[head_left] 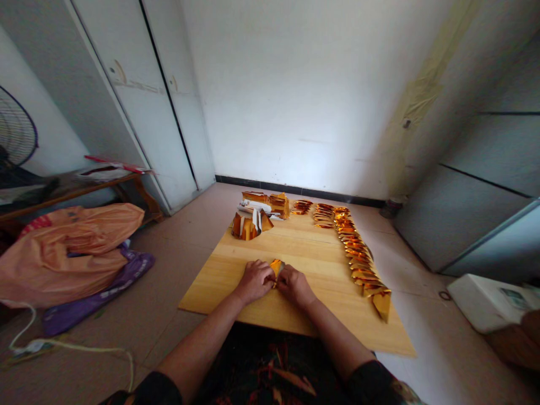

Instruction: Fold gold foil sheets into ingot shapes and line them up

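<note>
Both of my hands meet at the near middle of a wooden board (307, 253) that lies on the floor. My left hand (254, 280) and my right hand (295, 285) pinch one small piece of gold foil paper (277, 266) between their fingertips, pressing it against the board. Most of the piece is hidden by my fingers. A long row of folded gold pieces (358, 256) runs along the board's right side. A loose heap of gold sheets (250, 225) and some stacked gold paper (270, 203) lie at the far left of the board.
An orange bag (71, 247) and a purple bag (105, 289) lie on the floor to the left, with a white cable (76, 350) near them. A fan (14, 135) and a low shelf stand far left. A white box (489, 301) sits at the right.
</note>
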Demonstrator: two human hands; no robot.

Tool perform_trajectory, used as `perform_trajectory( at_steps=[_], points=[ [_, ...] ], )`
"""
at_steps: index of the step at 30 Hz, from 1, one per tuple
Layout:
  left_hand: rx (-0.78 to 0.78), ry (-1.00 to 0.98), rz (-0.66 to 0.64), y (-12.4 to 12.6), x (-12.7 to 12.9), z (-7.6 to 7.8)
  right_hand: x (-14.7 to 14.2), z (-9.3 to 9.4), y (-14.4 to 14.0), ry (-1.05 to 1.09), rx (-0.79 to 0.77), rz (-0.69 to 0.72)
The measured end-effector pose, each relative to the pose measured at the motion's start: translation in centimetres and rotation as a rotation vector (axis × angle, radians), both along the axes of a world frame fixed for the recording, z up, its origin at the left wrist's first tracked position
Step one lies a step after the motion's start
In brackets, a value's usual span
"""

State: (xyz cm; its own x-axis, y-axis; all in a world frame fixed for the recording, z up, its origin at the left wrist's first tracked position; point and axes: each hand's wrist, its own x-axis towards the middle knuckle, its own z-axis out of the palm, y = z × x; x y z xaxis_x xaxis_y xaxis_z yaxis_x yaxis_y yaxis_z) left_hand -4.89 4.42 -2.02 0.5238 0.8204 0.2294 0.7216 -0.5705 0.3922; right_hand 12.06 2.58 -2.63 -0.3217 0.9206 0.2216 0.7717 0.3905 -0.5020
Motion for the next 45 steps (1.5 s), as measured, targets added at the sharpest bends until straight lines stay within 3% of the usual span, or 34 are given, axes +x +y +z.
perform_trajectory(
  at_steps=[14, 27, 31, 38, 45],
  points=[
    [-0.005, -0.013, 0.000, -0.1, 0.0, 0.1, 0.4, -1.0, 0.2, 0.177, -0.018, -0.002],
    [-0.015, -0.011, 0.009, -0.2, 0.2, 0.5, 1.0, 0.0, -0.3, 0.319, -0.027, 0.038],
    [-0.008, -0.019, 0.009, -0.3, 0.2, 0.5, 0.9, -0.4, -0.4, 0.301, -0.007, 0.011],
    [-0.002, -0.086, 0.082, -0.5, 0.1, 0.1, 1.1, -0.5, -1.0, 0.189, 0.065, -0.197],
    [-0.004, -0.016, 0.095, 0.0, 0.0, -0.1, 0.8, 0.9, -1.5, -0.115, -0.005, -0.130]
  ],
)
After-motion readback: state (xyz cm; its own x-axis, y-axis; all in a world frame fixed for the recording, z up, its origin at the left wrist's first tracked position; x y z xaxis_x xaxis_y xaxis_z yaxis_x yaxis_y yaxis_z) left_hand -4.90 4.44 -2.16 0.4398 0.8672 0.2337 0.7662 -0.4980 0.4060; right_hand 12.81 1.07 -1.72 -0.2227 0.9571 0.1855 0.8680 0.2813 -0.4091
